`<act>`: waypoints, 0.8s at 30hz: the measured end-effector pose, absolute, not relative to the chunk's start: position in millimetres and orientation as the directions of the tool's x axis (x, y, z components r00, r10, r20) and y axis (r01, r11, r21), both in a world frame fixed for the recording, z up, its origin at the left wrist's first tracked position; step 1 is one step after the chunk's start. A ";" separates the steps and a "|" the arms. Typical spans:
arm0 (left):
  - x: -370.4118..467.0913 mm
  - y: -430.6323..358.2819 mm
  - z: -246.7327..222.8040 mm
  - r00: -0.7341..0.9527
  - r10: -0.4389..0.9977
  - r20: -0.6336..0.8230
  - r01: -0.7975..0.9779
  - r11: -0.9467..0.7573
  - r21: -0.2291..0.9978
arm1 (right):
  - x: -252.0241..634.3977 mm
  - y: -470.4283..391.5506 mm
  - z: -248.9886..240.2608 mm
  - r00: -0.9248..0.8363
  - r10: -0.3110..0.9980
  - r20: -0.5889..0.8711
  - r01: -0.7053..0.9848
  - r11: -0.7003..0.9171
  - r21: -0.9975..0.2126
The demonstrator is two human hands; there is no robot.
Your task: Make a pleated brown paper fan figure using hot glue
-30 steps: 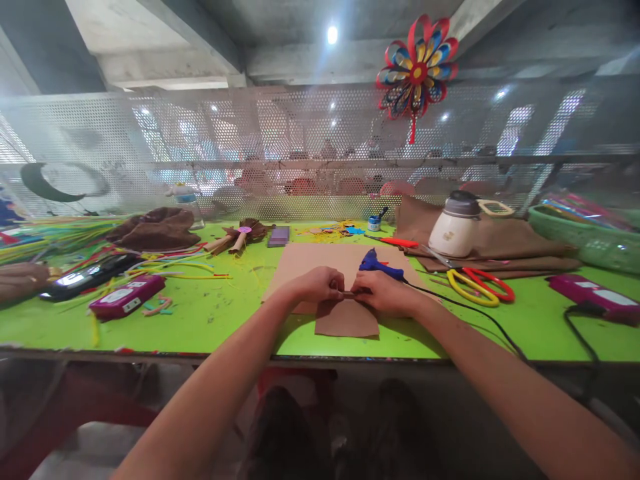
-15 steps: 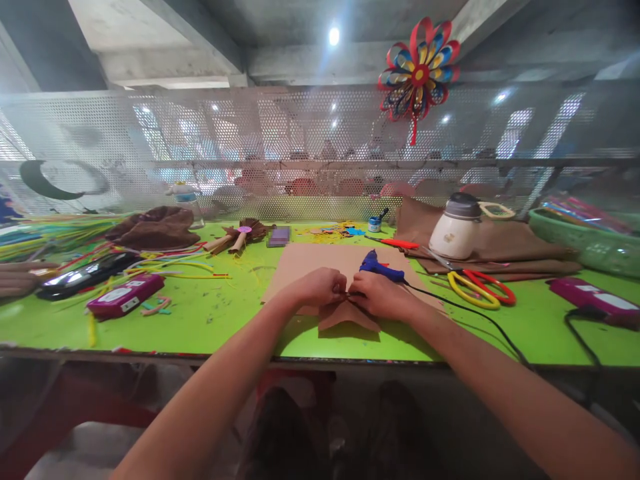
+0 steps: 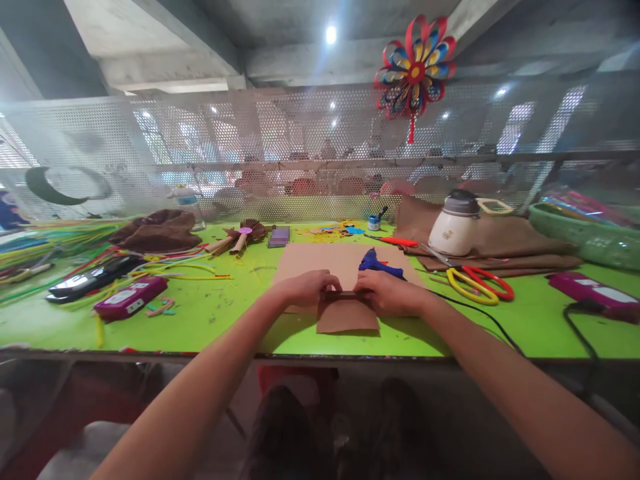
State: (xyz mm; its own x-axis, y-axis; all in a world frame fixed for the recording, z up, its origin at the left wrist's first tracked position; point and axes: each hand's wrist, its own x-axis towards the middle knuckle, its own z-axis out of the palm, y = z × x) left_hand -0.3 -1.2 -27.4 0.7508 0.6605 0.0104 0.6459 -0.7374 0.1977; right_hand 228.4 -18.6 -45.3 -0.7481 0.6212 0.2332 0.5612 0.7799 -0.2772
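Observation:
A small sheet of brown paper point(image 3: 348, 319) lies in front of me, its far edge curled over into a narrow roll or fold. My left hand point(image 3: 313, 288) pinches the left end of that fold, and my right hand point(image 3: 383, 291) grips the right end. Under and beyond the hands is a larger light-brown sheet point(image 3: 320, 257). Just past my right hand rests a blue glue gun point(image 3: 381, 264), its black cord running off to the right.
Yellow-and-red scissors point(image 3: 473, 287) and a cream bottle point(image 3: 454, 227) stand right of the sheet. Brown folded cloth point(image 3: 520, 243) and a green basket point(image 3: 585, 233) lie behind. Leftward are a purple power strip point(image 3: 131, 298), a black stapler-like object point(image 3: 93, 277) and scattered pipe cleaners point(image 3: 187, 270).
My hands have moved apart, from close together at the middle of the fold to its two ends. The small paper lies flatter. A hand at the far left has left view.

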 end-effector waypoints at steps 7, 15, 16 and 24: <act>-4.5 -11.6 -31.0 0.740 0.666 0.095 0.638 -0.739 0.217 | 229.4 -22.3 -38.8 -0.767 0.598 0.233 0.544 0.799 -0.257; -3.4 -11.9 -27.1 0.764 0.639 0.085 0.620 -0.765 0.174 | 228.8 -25.9 -34.1 -0.763 0.611 0.212 0.561 0.788 -0.253; -3.4 -11.5 -27.1 0.762 0.641 0.088 0.624 -0.764 0.165 | 228.7 -26.1 -34.1 -0.765 0.608 0.213 0.559 0.790 -0.251; -2.8 -11.5 -23.0 0.769 0.636 0.063 0.625 -0.769 0.130 | 229.4 -26.3 -33.8 -0.767 0.604 0.216 0.559 0.795 -0.237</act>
